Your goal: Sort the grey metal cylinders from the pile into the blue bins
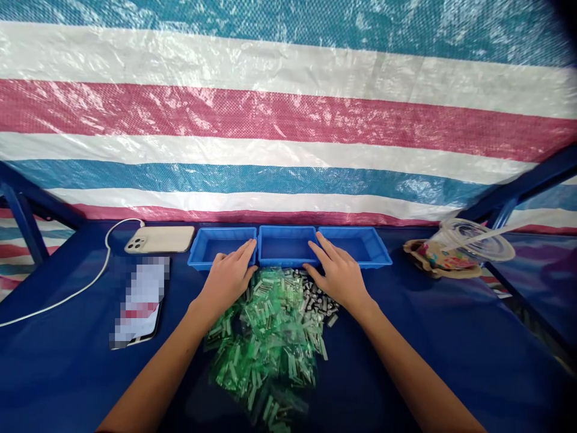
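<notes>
Three blue plastic trays stand side by side along the back of the table: a left tray [193, 260], a middle tray [288, 263] and a right tray [383, 258]. My left hand [232, 270] rests at the seam between the left and middle trays, fingers stretched out, holding nothing. Over the seam between the middle and right trays lies my right hand [338, 270], its fingers spread. Between my forearms is a heap of small green-tinted clear bags [270, 325] with thin metallic pieces inside. Loose small metal parts [318, 297] lie by my right hand.
At left are a phone lying back up [164, 239], a white cable [108, 243] and a second phone with a lit screen [142, 300]. A plastic cup [478, 240] with a straw lies tipped on a brown wrapper [428, 264] at right. Striped sheeting [288, 114] hangs behind.
</notes>
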Tool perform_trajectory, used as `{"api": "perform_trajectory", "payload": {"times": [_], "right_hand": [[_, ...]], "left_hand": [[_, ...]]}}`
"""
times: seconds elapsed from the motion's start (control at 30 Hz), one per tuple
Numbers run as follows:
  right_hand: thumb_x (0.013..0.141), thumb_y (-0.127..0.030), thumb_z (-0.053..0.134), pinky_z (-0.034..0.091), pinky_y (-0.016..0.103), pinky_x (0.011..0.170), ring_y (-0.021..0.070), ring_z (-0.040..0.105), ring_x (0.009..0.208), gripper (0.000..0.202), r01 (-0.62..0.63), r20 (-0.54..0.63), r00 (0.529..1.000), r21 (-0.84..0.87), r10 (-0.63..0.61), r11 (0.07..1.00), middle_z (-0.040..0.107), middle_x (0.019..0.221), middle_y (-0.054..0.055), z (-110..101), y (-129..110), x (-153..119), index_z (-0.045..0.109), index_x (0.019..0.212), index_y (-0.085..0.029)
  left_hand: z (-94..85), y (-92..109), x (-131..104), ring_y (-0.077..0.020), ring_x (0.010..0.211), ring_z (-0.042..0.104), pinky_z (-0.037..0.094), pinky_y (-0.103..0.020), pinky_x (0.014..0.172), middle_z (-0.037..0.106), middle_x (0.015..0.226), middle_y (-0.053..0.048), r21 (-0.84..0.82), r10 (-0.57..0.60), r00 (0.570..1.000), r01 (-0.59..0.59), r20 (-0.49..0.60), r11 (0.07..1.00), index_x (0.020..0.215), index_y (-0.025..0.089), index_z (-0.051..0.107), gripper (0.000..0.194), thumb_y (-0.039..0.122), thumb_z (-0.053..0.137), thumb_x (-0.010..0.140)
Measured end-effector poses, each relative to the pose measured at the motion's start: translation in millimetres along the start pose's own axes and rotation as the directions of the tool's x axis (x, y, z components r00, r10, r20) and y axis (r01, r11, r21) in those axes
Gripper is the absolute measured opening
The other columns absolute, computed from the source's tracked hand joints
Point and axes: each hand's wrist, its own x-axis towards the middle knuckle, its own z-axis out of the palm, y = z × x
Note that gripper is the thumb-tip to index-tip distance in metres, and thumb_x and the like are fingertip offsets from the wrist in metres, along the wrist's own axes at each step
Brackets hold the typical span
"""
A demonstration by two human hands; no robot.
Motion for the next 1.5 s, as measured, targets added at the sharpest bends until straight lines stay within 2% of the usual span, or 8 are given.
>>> {"api": "perform_trajectory", "payload": {"times": [0.33, 0.5, 0.67, 0.77, 1.0, 1.23, 1.37, 1.5], "right_hand": [[0.089, -0.04, 0.048, 0.031, 0.048, 0.108, 0.0302, 0.028, 0.138, 0.054, 0.021, 0.144, 0.989, 0.042, -0.027, 0.999, 0.03, 0.149, 0.014, -22.0, -2.1, 5.2, 0.042, 0.137, -0.015], [0.089, -0.047, 0.048, 0.025, 0.055, 0.109, 0.0311, 0.016, 0.141, 0.055, 0.038, 0.193, 0.979, 0.152, -0.068, 0.988, 0.036, 0.147, 0.01, -55.1, -17.1, 3.1, 0.042, 0.137, -0.022], [0.089, -0.05, 0.044, 0.037, 0.051, 0.102, 0.0308, 0.042, 0.129, 0.057, -0.025, 0.466, 0.87, 0.369, -0.161, 0.929, 0.049, 0.137, 0.011, -83.9, -25.8, 2.6, 0.039, 0.14, -0.024], [0.088, -0.055, 0.044, 0.041, 0.049, 0.098, 0.031, 0.048, 0.123, 0.062, -0.06, 0.522, 0.809, 0.53, -0.27, 0.846, 0.051, 0.135, 0.01, -95.8, -32.1, 17.9, 0.036, 0.142, -0.026], [0.089, -0.042, 0.05, 0.047, 0.029, 0.071, 0.0145, 0.06, 0.078, 0.04, -0.142, 0.237, 0.965, 0.832, -0.112, 0.536, 0.064, 0.087, 0.003, -113.1, -44.4, 63.6, 0.052, 0.121, -0.019], [0.091, -0.031, 0.047, 0.041, 0.028, 0.062, 0.0171, 0.061, 0.073, 0.019, -0.069, 0.558, 0.801, 0.445, -0.216, 0.893, 0.066, 0.079, 0.003, -98.4, -43.2, 41.3, 0.061, 0.09, -0.018], [0.084, -0.017, 0.052, 0.043, 0.035, 0.066, 0.0271, 0.063, 0.084, 0.015, 0.103, 0.59, 0.797, 0.077, -0.129, 0.992, 0.067, 0.086, 0.01, -73.0, -65.8, 34.1, 0.06, 0.096, -0.013], [0.079, -0.013, 0.055, 0.045, 0.042, 0.075, 0.0302, 0.06, 0.095, 0.036, 0.126, 0.554, 0.823, 0.028, -0.12, 0.992, 0.065, 0.102, 0.012, -60.7, -81.4, 30.3, 0.054, 0.114, -0.013]], "left_hand": [[-7.7, 23.1, -37.8, -0.0262, 0.12, 0.047, 0.039, -0.04, 0.095, 0.057, 0.123, -0.011, -0.139, 0.0, 0.979, -0.029, -0.203, 0.99, 0.12, 0.02, 0.055, 0.031, 0.029, 0.042, 0.093], [-8.1, 36.2, -66.3, -0.0306, 0.107, 0.053, 0.045, -0.043, 0.086, 0.059, 0.115, -0.01, -0.199, -0.063, 0.989, 0.089, 0.135, 0.976, 0.123, 0.021, 0.052, 0.043, 0.039, 0.055, 0.085], [-25.7, 28.3, -52.3, -0.0215, 0.08, 0.059, 0.046, -0.033, 0.07, 0.062, 0.087, -0.003, -0.418, -0.064, 0.945, 0.201, 0.319, 0.886, 0.115, 0.023, 0.051, 0.032, 0.033, 0.054, 0.085], [-52.9, 22.5, -25.6, -0.0139, 0.063, 0.05, 0.041, -0.025, 0.06, 0.049, 0.069, 0.003, -0.602, -0.05, 0.982, 0.152, 0.182, 0.784, 0.099, 0.021, 0.052, 0.016, 0.031, 0.051, 0.086], [-107.2, 32.2, 20.3, -0.01, 0.064, 0.045, 0.036, -0.021, 0.057, 0.049, 0.072, 0.003, -0.726, -0.059, 0.987, -0.071, -0.152, 0.684, 0.083, 0.017, 0.053, 0.012, 0.029, 0.056, 0.084], [-114.7, 7.7, 5.9, -0.0101, 0.066, 0.051, 0.041, -0.02, 0.061, 0.058, 0.075, 0.002, -0.632, 0.28, 0.944, -0.11, 0.175, 0.767, 0.084, 0.019, 0.06, 0.015, 0.03, 0.051, 0.089], [-114.4, -3.9, 6.0, -0.0122, 0.072, 0.057, 0.043, -0.021, 0.065, 0.063, 0.086, 0.0, -0.602, 0.266, 0.933, -0.069, 0.244, 0.796, 0.097, 0.022, 0.062, 0.02, 0.035, 0.049, 0.09], [-114.5, -2.3, 9.4, -0.0148, 0.077, 0.062, 0.046, -0.022, 0.067, 0.068, 0.09, -0.001, -0.552, 0.262, 0.883, -0.004, 0.389, 0.834, 0.118, 0.023, 0.057, 0.035, 0.042, 0.045, 0.091]]}}
